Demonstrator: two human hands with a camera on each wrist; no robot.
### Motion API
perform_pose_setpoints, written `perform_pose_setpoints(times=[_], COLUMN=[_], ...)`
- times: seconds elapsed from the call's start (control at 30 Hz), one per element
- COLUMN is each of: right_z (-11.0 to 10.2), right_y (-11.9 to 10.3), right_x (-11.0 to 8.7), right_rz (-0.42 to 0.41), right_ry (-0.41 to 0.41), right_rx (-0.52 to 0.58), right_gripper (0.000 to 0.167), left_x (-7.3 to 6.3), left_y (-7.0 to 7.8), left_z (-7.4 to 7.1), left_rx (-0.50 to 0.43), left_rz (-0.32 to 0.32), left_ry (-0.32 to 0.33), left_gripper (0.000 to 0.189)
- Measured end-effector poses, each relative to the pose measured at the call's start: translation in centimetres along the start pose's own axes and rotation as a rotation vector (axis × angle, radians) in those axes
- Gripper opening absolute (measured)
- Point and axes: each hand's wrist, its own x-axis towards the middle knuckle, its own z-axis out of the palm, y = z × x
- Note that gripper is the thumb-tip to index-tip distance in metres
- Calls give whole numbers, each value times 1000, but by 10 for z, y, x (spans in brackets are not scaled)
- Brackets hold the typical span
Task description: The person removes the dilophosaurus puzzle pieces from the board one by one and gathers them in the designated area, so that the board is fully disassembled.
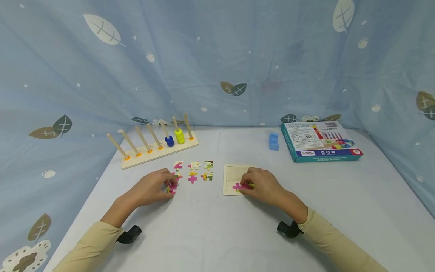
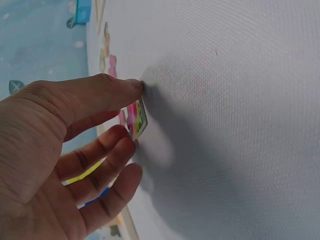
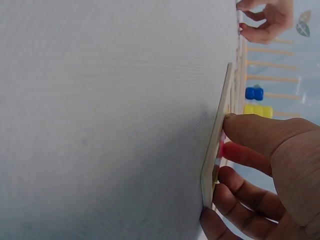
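My left hand (image 1: 153, 187) is over a pink-and-green jigsaw piece (image 1: 171, 189) at the left of the loose pieces. Its thumb and fingertips are at the piece's edges, close to the table, as the left wrist view shows. Beside it, several more jigsaw pieces (image 1: 193, 177) lie face up in rows. My right hand (image 1: 263, 185) pinches a pink jigsaw piece (image 1: 236, 186) inside the shallow wooden puzzle tray (image 1: 225, 181). The fingers hide part of that piece and the tray's right side. In the right wrist view, the lower fingertips are close to the tray's rim.
A wooden peg board (image 1: 159, 153) with blue beads (image 1: 169, 141) and yellow beads (image 1: 179, 136) stands at the back left. A light-blue block (image 1: 273, 141) and a flat teal toy box (image 1: 321, 141) are at the back right. A patterned curtain (image 1: 217, 56) hangs behind the table.
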Motion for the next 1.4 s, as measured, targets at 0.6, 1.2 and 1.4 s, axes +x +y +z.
perform_pose_setpoints(times=[0.6, 1.2, 1.4], right_z=[-6, -16, -16], right_y=[-6, -2, 1], right_x=[-6, -11, -11], right_rz=[5, 56, 48], right_ry=[-29, -67, -56], right_rx=[-12, -19, -14], right_gripper=[16, 16, 17], left_x=[18, 77, 94], left_y=[22, 85, 100], left_z=[-4, 18, 29], left_rx=[53, -11, -5], left_rz=[24, 226, 280], left_ry=[10, -74, -99], left_gripper=[33, 32, 31])
